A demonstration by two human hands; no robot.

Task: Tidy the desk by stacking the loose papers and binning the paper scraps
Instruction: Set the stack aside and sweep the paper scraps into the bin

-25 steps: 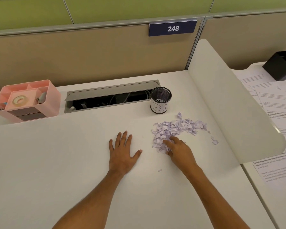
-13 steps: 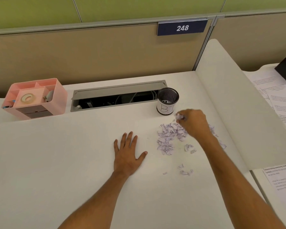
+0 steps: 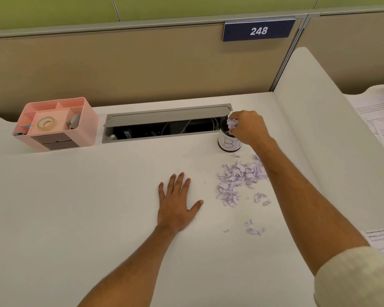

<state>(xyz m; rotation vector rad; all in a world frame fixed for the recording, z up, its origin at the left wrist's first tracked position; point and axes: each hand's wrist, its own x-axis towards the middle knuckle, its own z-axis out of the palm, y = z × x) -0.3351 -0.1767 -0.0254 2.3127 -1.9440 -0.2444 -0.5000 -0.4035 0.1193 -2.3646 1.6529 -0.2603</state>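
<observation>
Half a second on, right hand [image 3: 246, 127], clamped on scraps [image 3: 232, 123], reached the bin [image 3: 228, 142]; left hand [image 3: 177, 204] stays flat, fingers apart, on the surface [image 3: 75, 207] beside the pile [image 3: 239, 178].

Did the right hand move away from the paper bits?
Yes. The right hand went from the scrap pile up to the little black bin, now holding scraps over its opening.

White desk [image 3: 75, 218], beige partition [image 3: 142, 67] — green wall [image 3: 53, 9]

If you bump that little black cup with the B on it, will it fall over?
Maybe. The cup looks small, narrow and taller than wide, so a sideways knock could tip it. It seems light, holding only paper scraps. The right hand hovers over its rim.
</observation>
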